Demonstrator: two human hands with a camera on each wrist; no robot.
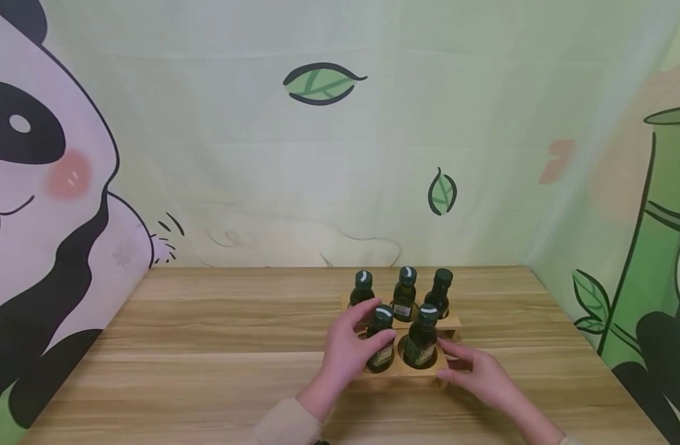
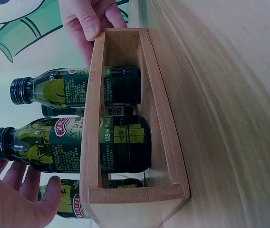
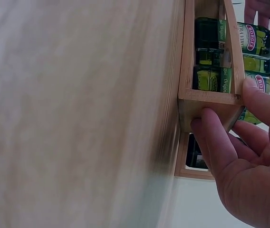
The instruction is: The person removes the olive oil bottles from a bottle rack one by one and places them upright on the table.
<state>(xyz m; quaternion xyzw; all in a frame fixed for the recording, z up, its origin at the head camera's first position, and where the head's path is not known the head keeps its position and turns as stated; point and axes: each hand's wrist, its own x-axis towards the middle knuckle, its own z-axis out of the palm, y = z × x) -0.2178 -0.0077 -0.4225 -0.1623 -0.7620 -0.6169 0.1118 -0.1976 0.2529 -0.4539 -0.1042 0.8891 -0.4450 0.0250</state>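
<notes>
A two-tier wooden bottle rack (image 1: pixel 404 372) holds small dark-green olive oil bottles, two standing in the lower front row and three in the raised back row. My left hand (image 1: pixel 345 346) is around the front left bottle (image 2: pixel 35 145); in the left wrist view its thumb and spread fingers stand slightly apart from the bottle's cap. At the rack's right end, my right hand (image 3: pixel 249 156) pinches the front tier's corner, thumb at the top edge and fingers against the end panel. Close beside that hand stands the front right bottle (image 1: pixel 420 346), seated in its hole.
The rack stands on a wood-grain table (image 1: pixel 217 352), right of its middle. Behind the table hangs a pale green backdrop (image 1: pixel 234 154) with leaves, a panda and bamboo printed on it.
</notes>
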